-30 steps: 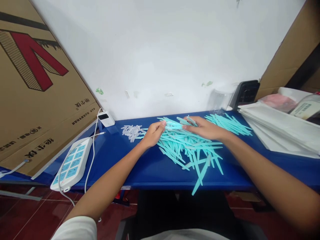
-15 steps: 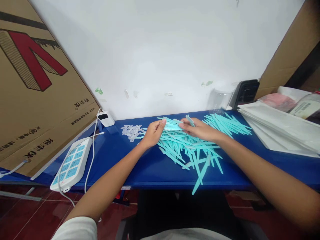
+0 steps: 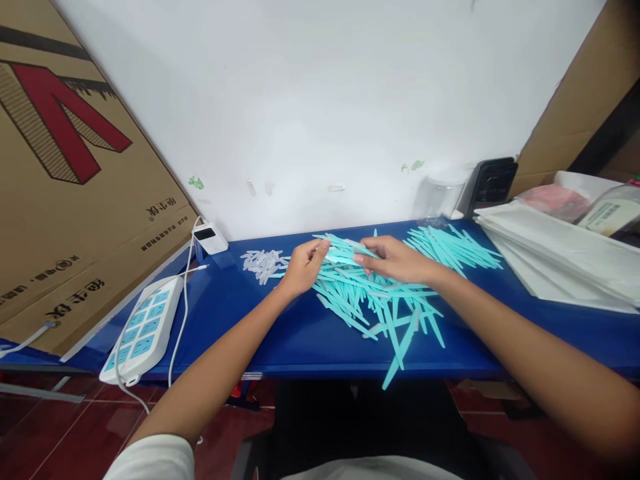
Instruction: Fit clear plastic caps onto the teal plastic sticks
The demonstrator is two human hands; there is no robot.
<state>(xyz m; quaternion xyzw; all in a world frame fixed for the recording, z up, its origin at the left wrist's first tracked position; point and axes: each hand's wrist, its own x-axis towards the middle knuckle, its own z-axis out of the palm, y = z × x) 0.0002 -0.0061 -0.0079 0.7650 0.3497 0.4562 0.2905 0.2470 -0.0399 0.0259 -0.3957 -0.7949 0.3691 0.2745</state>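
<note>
A loose pile of slim teal plastic sticks (image 3: pixel 350 300), shaped like eyebrow razors with tapered handles, lies on the blue table. Over the pile's back left, my left hand (image 3: pixel 306 267) is closed, its thumb pressing on one or more of the sticks. Facing it from the right, my right hand (image 3: pixel 393 260) has thumb and fingers pinched at the right end of the teal sticks between the hands. Exactly how many sticks are held is hidden by the fingers. To the left lies a small heap of short translucent plastic pieces (image 3: pixel 263 265).
A second batch of teal sticks (image 3: pixel 453 248) lies at the right. Behind it stand a clear plastic container (image 3: pixel 443 197) and a black holder (image 3: pixel 493 187). White sheets (image 3: pixel 560 260) are stacked far right. A power strip (image 3: pixel 143 330), cables and a white device (image 3: pixel 211 238) are at left.
My right hand has shifted slightly left, towards my left hand. The teal stick that stood up between its fingers is now mostly hidden behind that hand. My left hand stays almost still.
</note>
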